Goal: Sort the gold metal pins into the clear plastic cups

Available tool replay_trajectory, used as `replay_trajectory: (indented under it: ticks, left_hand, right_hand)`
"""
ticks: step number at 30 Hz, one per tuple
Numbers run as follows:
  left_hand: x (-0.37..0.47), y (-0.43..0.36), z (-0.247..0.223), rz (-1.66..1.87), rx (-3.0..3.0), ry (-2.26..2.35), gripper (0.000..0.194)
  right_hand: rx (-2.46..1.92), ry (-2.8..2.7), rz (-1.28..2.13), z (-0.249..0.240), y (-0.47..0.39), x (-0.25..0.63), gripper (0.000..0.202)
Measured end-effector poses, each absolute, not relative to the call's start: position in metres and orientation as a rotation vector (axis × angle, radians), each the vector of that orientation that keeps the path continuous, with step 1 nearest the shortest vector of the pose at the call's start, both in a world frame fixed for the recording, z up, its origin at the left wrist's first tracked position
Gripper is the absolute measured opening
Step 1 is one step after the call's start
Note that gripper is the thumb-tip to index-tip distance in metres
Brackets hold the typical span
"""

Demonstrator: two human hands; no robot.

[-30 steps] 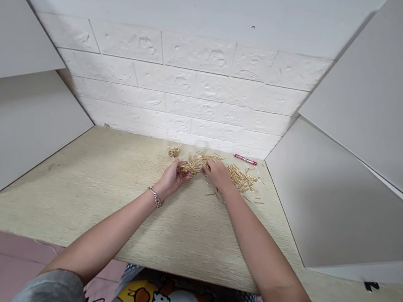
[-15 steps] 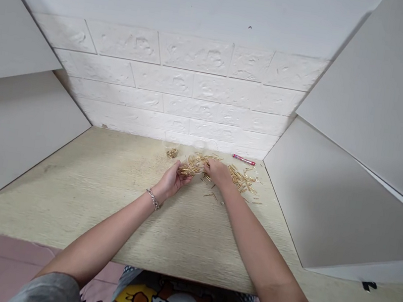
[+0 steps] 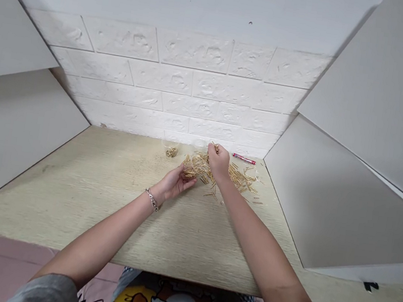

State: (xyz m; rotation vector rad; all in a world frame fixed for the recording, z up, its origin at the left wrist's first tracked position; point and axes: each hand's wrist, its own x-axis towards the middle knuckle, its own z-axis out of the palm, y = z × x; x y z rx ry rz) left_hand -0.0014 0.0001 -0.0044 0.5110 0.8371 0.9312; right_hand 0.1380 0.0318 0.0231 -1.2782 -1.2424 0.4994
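My left hand (image 3: 173,183), a chain bracelet at its wrist, curls around a clear plastic cup (image 3: 192,172) lying tilted with many thin gold metal pins in it. My right hand (image 3: 219,163) is raised a little above the cup's far right side, fingers closed on some gold pins (image 3: 217,148) that poke out at the top. Beneath and to the right of that hand spreads a loose pile of gold pins (image 3: 238,176). The cup's outline is hard to make out because it is transparent.
Left of the pile, near the wall, stands another clear container (image 3: 171,152) with small gold pieces. A pink-red pen (image 3: 244,159) lies at the back right. Grey-white panels (image 3: 359,203) flank the wooden table (image 3: 106,187), and a white brick-patterned wall (image 3: 210,87) closes the back.
My right hand has lifted up and away from the cup's mouth, with gold pins now showing in its fingers. My left hand stays at the cup, shifted very slightly.
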Motion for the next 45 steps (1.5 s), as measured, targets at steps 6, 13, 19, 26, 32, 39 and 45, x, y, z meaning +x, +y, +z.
replay_trajectory:
  ticks: [6, 13, 19, 26, 32, 39, 45]
  left_hand:
    - [0.001, -0.005, 0.001, 0.889, 0.534, 0.810, 0.025]
    - [0.002, -0.006, -0.001, 0.886, 0.532, 0.797, 0.026]
    - [0.003, -0.005, -0.001, 0.919, 0.544, 0.778, 0.025]
    - [0.003, -0.007, 0.001, 0.907, 0.536, 0.804, 0.026]
    - [0.003, -0.008, 0.003, 0.895, 0.512, 0.800, 0.028]
    - [0.004, -0.008, 0.001, 0.937, 0.508, 0.787, 0.029]
    - [0.003, -0.007, 0.000, 0.954, 0.503, 0.791, 0.029]
  right_hand:
    - [-1.111, -1.000, 0.739, 0.030, 0.030, 0.124, 0.035]
    - [-1.018, -0.812, 0.901, 0.026, 0.036, 0.123, 0.029]
    - [-0.974, -0.700, 0.995, 0.034, 0.032, 0.120, 0.029]
    - [-0.954, -0.733, 0.934, 0.033, 0.029, 0.118, 0.027]
    - [-0.882, -0.826, 0.910, 0.032, 0.028, 0.118, 0.025]
    - [-0.872, -0.881, 0.936, 0.025, 0.031, 0.118, 0.019]
    - [-0.786, -0.986, 0.907, 0.023, 0.030, 0.120, 0.016]
